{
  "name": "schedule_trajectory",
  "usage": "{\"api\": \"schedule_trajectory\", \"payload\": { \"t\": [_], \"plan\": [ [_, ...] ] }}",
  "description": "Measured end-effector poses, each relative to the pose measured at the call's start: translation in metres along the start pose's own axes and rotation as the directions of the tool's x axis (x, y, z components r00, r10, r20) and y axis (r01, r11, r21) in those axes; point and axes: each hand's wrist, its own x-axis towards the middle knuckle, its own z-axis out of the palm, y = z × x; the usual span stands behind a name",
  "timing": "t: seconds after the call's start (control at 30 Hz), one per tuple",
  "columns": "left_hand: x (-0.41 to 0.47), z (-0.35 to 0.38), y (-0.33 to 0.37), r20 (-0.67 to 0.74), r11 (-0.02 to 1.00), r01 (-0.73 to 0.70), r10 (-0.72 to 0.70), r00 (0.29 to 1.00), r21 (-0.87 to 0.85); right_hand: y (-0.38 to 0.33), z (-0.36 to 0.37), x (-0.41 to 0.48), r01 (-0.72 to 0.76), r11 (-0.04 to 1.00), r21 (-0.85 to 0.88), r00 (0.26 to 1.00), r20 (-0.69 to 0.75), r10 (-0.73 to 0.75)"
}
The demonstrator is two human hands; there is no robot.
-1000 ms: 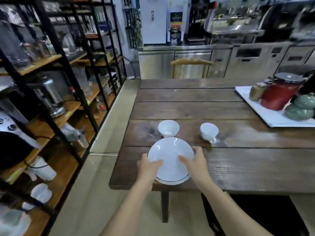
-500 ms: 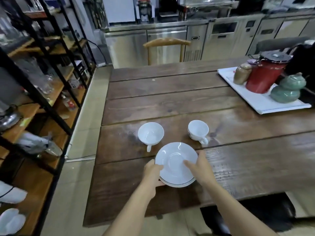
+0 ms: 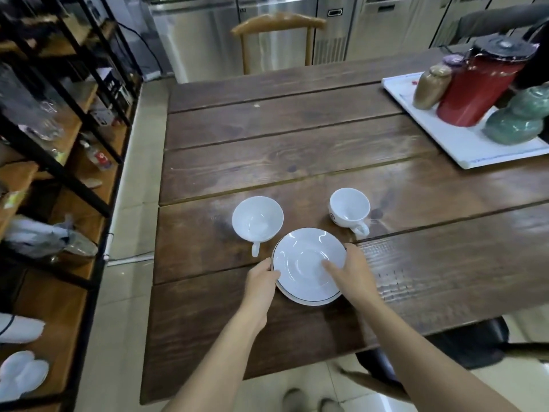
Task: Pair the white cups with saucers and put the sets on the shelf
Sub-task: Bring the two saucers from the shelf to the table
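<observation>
Bare dark plank worktop (image 3: 208, 322) stretches from its near edge to the hands. The left hand (image 3: 261, 282) grips the left rim of the white, dark-edged saucer (image 3: 306, 272), fingers (image 3: 269, 270) curled round it. The right hand (image 3: 355, 275) clasps the right rim, thumb across the glossy well. Just beyond stand a wide white cup (image 3: 257, 218) and, to its right and apart from it, a smaller cup (image 3: 350, 207). A black-framed wooden shelf (image 3: 59, 179) flanks the left edge.

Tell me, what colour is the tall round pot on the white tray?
The tall round pot is red, black lid; head view.
</observation>
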Motion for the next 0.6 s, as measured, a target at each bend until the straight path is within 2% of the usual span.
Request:
{"api": "schedule_trajectory", "payload": {
  "t": [0.13, 0.27, 0.33, 0.47, 0.6],
  "plan": [
    [0.002, 0.004, 0.002, -0.028, 0.994, -0.054, 0.057, 0.998, 0.098, 0.001, 0.006, 0.001, 0.024, 0.990, -0.142, 0.998, -0.046, -0.031],
    [0.005, 0.010, -0.002, -0.119, 0.898, -0.097, 0.162, 0.980, 0.429, 0.000, 0.011, 0.001, 0.014, 0.977, -0.212, 0.990, -0.137, -0.044],
    [0.006, 0.011, -0.005, -0.172, 0.851, -0.095, 0.212, 0.962, 0.517, -0.001, 0.012, 0.001, -0.009, 0.972, -0.236, 0.979, -0.200, -0.040],
    [0.007, 0.012, -0.002, -0.188, 0.837, -0.050, 0.179, 0.966, 0.545, -0.006, 0.010, 0.003, -0.088, 0.957, -0.276, 0.972, -0.232, 0.022],
    [0.010, 0.015, 0.005, -0.232, 0.852, 0.034, 0.103, 0.967, 0.523, -0.010, 0.005, 0.008, -0.163, 0.921, -0.354, 0.980, -0.166, 0.109]
  ]
}}
